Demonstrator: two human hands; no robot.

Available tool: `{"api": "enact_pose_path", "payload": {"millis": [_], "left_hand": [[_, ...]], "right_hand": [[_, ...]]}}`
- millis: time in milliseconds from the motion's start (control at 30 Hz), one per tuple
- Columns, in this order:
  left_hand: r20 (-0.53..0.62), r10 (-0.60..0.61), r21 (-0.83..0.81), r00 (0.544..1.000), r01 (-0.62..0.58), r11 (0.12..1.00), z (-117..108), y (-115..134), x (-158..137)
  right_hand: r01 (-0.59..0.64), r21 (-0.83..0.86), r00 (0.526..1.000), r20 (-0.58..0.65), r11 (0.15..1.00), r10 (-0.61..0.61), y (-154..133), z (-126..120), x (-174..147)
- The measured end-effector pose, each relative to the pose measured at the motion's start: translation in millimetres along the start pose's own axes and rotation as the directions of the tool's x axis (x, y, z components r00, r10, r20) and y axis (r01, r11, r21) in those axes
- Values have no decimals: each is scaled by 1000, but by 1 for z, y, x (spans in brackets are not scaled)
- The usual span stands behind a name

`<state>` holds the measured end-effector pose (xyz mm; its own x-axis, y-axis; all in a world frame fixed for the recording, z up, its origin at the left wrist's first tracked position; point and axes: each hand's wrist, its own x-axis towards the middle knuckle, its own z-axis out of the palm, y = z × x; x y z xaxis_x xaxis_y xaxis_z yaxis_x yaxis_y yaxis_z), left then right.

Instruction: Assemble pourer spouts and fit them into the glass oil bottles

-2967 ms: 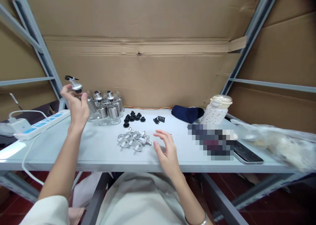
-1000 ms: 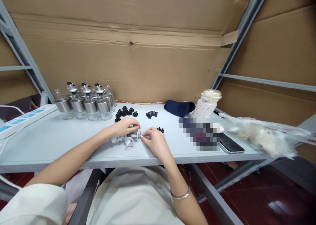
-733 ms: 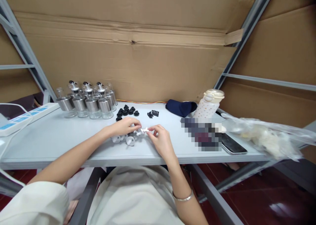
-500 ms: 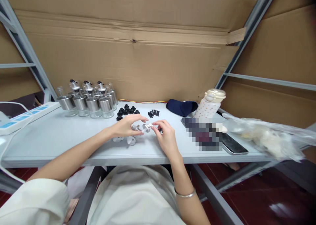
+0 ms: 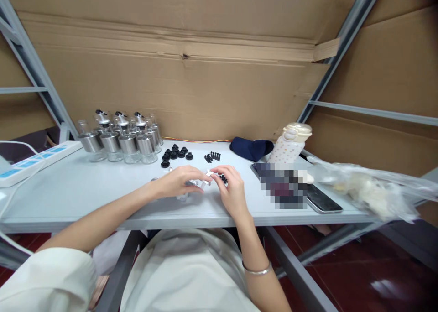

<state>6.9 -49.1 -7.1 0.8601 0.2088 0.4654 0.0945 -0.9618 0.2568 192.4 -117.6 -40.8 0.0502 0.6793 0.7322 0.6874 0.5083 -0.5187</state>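
Observation:
A small silver-and-white pourer top [image 5: 205,184] is held over the table between my two hands. My right hand [image 5: 231,189] pinches its white end between thumb and fingertips. From the other side, my left hand [image 5: 179,181] has its thumb and fingers closed around the metal part, which they partly hide. Under and beside my left hand lie more silver and clear pieces [image 5: 182,196], mostly covered. Small black pieces [image 5: 223,179] lie just behind my right fingers. Further back are several black stoppers [image 5: 174,153] and a cluster of small black spout tips [image 5: 215,156].
Glass bottles with metal sleeves [image 5: 129,146] stand at the back left, some with pourer tops. A power strip [image 5: 37,161] lies far left. To the right are a dark blue cap [image 5: 251,148], a white drink bottle [image 5: 288,147], a phone [image 5: 323,198] and a plastic bag [image 5: 372,191].
My left hand has moved slightly right, and its fingers have closed around the pourer top. The right hand keeps its pinch on the white end, and the piece has tilted.

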Motion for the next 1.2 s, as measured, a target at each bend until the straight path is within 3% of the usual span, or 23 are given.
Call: {"api": "enact_pose_path", "payload": {"millis": [133, 233, 333, 433, 567, 1200], "left_hand": [[-12, 3, 34, 1000, -2, 999, 3, -1, 1], [-32, 22, 79, 999, -19, 997, 1, -2, 0], [-57, 36, 147, 998, -27, 989, -1, -4, -2], [-71, 26, 223, 997, -9, 975, -1, -6, -3], [-71, 20, 274, 997, 0, 962, 1, -8, -4], [-68, 98, 345, 993, -69, 936, 1, -5, -4]], "right_hand": [[-3, -2, 1000, -5, 1000, 3, -2, 0, 0], [-39, -2, 988, -149, 999, 38, 6, -7, 1], [-170, -94, 951, -275, 981, 139, 24, -17, 0], [-278, -266, 957, -158, 923, 243, 43, -21, -3], [-292, -370, 955, -66, 882, 288, 53, -18, -10], [-335, -367, 932, 8, 868, 363, 39, -20, -7]]}}
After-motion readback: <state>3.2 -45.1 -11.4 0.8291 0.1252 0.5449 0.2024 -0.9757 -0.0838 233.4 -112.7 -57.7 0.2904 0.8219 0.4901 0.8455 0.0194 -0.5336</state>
